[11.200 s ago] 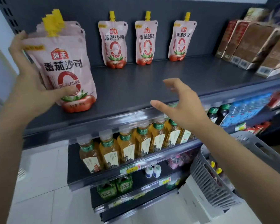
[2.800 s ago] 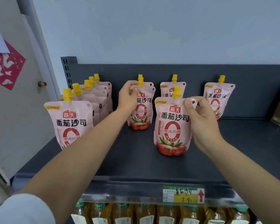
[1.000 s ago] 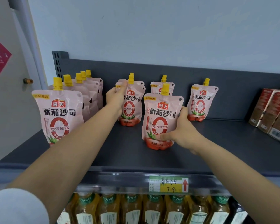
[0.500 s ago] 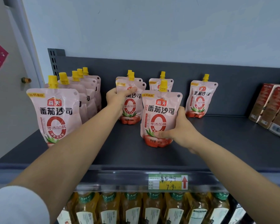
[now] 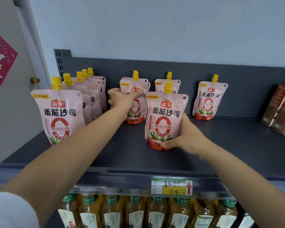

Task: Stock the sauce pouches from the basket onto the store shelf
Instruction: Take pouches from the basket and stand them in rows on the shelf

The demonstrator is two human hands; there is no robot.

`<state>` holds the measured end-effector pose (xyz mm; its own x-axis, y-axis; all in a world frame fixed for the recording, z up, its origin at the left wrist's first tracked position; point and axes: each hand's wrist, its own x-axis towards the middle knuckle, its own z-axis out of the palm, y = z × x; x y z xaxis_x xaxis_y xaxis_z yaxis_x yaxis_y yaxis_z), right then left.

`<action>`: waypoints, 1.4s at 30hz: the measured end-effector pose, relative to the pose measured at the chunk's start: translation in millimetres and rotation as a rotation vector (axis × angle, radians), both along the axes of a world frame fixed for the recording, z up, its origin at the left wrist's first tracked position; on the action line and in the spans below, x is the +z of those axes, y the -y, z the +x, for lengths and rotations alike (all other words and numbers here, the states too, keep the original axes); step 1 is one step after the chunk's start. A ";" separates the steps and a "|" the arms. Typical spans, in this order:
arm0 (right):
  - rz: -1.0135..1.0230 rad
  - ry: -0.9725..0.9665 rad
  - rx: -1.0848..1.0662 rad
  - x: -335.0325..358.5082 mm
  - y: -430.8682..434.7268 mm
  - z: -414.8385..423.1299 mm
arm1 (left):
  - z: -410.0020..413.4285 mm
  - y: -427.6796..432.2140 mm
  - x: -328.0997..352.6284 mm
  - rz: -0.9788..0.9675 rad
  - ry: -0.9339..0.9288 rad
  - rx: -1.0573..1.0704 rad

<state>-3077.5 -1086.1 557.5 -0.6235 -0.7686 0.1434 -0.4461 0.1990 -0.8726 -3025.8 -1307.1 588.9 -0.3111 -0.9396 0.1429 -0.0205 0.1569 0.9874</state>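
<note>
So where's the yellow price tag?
Head view: the price tag is on the front edge of the shelf, right of centre, below the sauce pouch the right hand holds and above the amber bottles.

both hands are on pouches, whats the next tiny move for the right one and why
Probably slide the front pouch straight back toward the rear pouch behind it, then let go. The right hand grips its base; it stands upright on the shelf, well forward of its row mate, while the left hand holds the neighbouring pouch further back.
</note>
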 end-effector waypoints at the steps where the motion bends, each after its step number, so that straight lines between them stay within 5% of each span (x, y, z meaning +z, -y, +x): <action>1: -0.002 -0.001 0.004 -0.8 -0.7 -0.9 | 4.3 -4.1 -2.7 -0.057 0.070 0.050; 4: -0.032 -0.019 0.024 -3.0 -1.4 -2.8 | 21.8 -18.5 -8.4 -0.169 0.137 0.017; 7: -0.062 -0.052 0.036 -3.8 -1.8 -4.0 | 50.9 -26.5 -5.6 -0.097 0.117 -0.385; 10: -0.102 -0.067 0.023 -5.7 -0.1 -2.7 | 82.1 -38.3 -9.3 -0.136 0.346 -0.852; 12: -0.128 -0.074 0.012 -8.0 3.8 -2.0 | 90.3 -46.6 -16.8 -0.213 0.461 -0.940; 27: -0.199 -0.037 0.101 -7.2 91.7 -3.8 | 82.6 -33.5 -17.1 -0.663 0.804 -0.430; 37: -0.060 -0.152 0.149 -2.7 118.7 -24.4 | 66.6 -15.4 -21.6 -0.523 0.747 -0.364; 42: -0.051 -0.167 0.166 -4.3 123.7 -28.6 | 61.5 -12.9 -17.0 -0.411 0.512 -0.404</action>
